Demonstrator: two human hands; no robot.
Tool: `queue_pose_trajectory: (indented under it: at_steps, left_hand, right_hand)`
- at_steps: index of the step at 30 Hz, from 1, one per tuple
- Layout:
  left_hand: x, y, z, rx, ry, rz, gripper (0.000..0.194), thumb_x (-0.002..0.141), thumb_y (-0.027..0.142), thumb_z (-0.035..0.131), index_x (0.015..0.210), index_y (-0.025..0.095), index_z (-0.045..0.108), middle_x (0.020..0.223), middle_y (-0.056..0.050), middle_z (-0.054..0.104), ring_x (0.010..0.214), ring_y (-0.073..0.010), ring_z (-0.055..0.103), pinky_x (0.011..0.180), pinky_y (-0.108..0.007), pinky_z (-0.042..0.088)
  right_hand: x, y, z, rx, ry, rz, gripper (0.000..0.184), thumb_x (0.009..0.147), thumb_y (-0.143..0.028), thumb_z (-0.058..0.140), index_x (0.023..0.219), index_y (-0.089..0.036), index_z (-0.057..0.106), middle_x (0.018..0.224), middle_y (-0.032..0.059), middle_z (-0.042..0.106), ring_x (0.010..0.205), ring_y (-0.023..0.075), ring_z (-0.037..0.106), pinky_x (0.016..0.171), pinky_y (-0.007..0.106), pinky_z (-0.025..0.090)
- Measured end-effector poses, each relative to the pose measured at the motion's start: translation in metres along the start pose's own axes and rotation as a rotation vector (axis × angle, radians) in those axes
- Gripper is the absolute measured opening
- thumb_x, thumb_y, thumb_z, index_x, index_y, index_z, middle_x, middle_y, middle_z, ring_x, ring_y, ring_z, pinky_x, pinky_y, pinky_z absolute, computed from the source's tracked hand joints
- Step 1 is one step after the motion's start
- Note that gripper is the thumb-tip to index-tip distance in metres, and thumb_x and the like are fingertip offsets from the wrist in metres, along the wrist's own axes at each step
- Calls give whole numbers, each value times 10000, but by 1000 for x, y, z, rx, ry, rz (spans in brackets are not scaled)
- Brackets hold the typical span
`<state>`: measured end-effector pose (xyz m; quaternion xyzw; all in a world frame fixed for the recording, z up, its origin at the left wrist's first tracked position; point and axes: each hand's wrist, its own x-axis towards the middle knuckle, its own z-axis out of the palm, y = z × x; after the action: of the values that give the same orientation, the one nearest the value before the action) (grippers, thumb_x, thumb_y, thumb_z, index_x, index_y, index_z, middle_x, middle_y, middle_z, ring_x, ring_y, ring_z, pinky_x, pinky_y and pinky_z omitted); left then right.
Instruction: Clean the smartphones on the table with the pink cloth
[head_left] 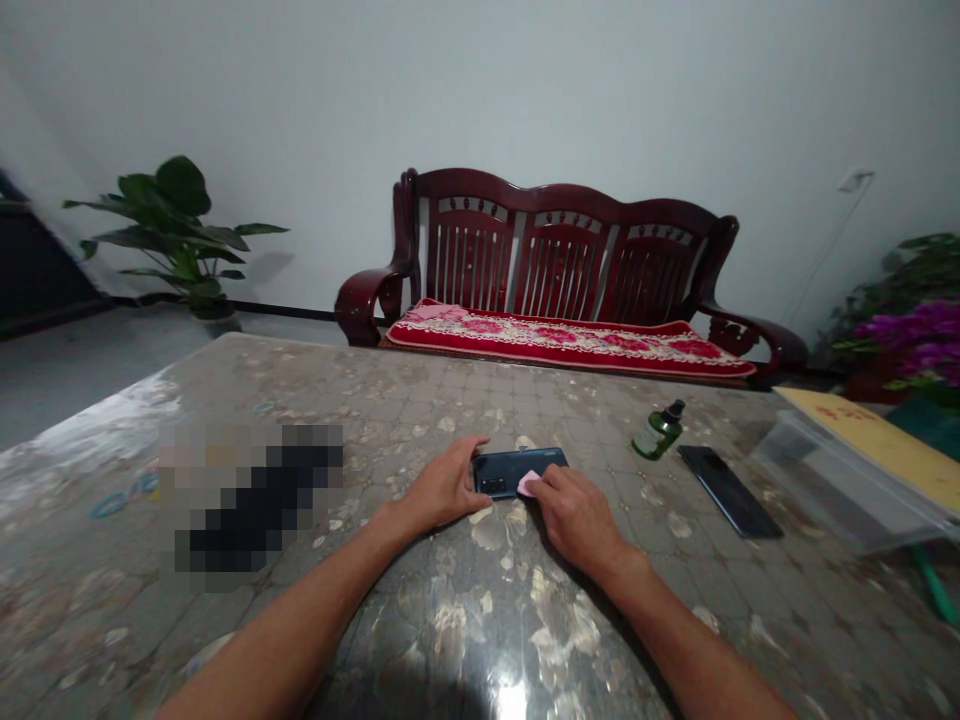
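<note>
A dark blue smartphone (510,466) lies back side up on the patterned table, its camera block toward the left end. My left hand (448,484) grips that left end, thumb at the near edge and fingers at the far edge. Over the phone's right part, my right hand (571,510) pinches a small pink cloth (529,484) against the back cover. The right end of the phone is partly hidden by my right fingers.
Right of my hands stand a green pump bottle (657,432), a second dark phone (729,490) and a clear plastic box (832,490) under a yellow folder (877,440). A blurred dark object (255,510) lies left. Beyond the table (420,400) is a wooden bench (559,250).
</note>
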<state>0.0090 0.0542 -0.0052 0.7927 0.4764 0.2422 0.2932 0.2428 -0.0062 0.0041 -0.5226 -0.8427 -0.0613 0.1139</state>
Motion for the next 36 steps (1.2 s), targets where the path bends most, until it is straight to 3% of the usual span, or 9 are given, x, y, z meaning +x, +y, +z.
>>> queue_pose_trajectory:
  at_steps: [7,14,20,26,36]
  left_hand:
    - [0,1,-2,1,5,24,788,607,185,789,1336,201,492,1240,-104,630,1117,-309,631,979,-444,505]
    - [-1,-3,-1,-3,-4,19,789,635,186,773,1356,207,454,1232,-89,629,1066,-280,650,932,-413,525]
    - [0,-3,-1,28,-37,-7,789,650,198,769,1366,170,440,1203,-102,635,1027,-275,663,899,-385,532]
    - [0,-3,-1,18,-19,12,765,648,189,763,1351,194,460,1144,-71,659,1046,-276,654,900,-380,527]
    - [0,-1,-6,103,-58,37,743,689,253,759,1376,179,488,1270,-114,616,1074,-286,639,921,-377,502]
  right_hand:
    - [-5,24,-3,-30,16,210,312,963,-133,461,1074,-234,734,907,81,638,865,210,569,763,300,382]
    - [-3,11,-1,-6,29,41,274,986,-174,485,1098,-244,724,936,70,644,855,201,560,762,299,376]
    - [-5,30,-2,-41,28,199,301,982,-151,475,1088,-241,741,925,84,644,863,218,559,766,313,369]
    - [-7,27,2,-4,59,49,281,988,-170,478,1087,-251,728,927,66,644,849,203,545,769,303,355]
    - [-3,33,3,-59,91,214,273,950,-116,510,1021,-231,748,891,75,652,837,222,561,737,322,353]
